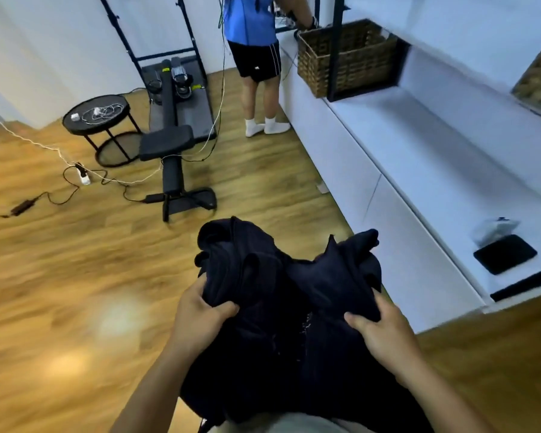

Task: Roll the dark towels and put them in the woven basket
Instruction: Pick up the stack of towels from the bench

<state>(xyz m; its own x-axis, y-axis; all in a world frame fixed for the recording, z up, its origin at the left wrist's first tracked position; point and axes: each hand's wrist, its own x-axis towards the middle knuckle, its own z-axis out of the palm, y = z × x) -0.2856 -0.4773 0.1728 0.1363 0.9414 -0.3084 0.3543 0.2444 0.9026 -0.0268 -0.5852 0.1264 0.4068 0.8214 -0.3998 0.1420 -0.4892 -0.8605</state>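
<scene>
A heap of dark towels, crumpled and unrolled, is held up in the near middle of the view over the wooden floor, with its lower folds hanging down against the person's body. The left hand grips the left side of the heap, thumb on top and pressed into the cloth, fingers hidden beneath it. The right hand clamps the right side the same way, thumb pinching a fold while the fingers curl under the fabric. The two hands are apart, with the bulk of the towels between them. The woven basket stands far to the right on the far end of a white low cabinet, well apart from the towels, with a dark metal post crossing in front of it; what it holds cannot be told. A second person in a blue shirt, black shorts and white socks stands just left of the basket, one hand at its far rim. On the near part of the cabinet top lies a black pad. To the far left, a black weight bench stands on the floor beside a round black side table carrying white cables, and a power strip lies on the floor near them.
</scene>
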